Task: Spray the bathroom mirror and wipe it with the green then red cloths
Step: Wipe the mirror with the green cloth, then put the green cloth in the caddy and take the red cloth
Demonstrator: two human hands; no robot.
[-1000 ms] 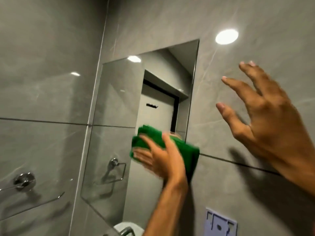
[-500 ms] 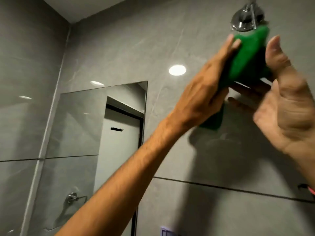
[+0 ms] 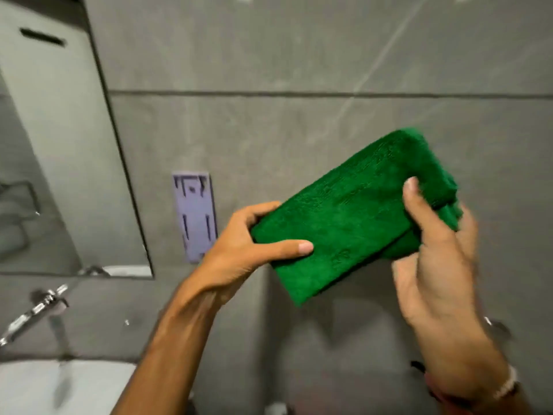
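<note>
Gripping opposite ends of the folded green terry cloth [image 3: 353, 214], both hands hold it in front of the grey tiled wall [image 3: 299, 130], well right of the mirror. The left hand [image 3: 239, 250] pinches its lower-left end, thumb on top; the right hand [image 3: 434, 265] clamps the upper-right end, thumb pressed over the fold. A lilac plastic wall bracket [image 3: 196, 217] sits between cloth and frameless rectangular mirror [image 3: 59, 145]. Below, a blurred chrome tap [image 3: 36, 313] stands over a white basin [image 3: 59, 387]; its contents cannot be made out.
</note>
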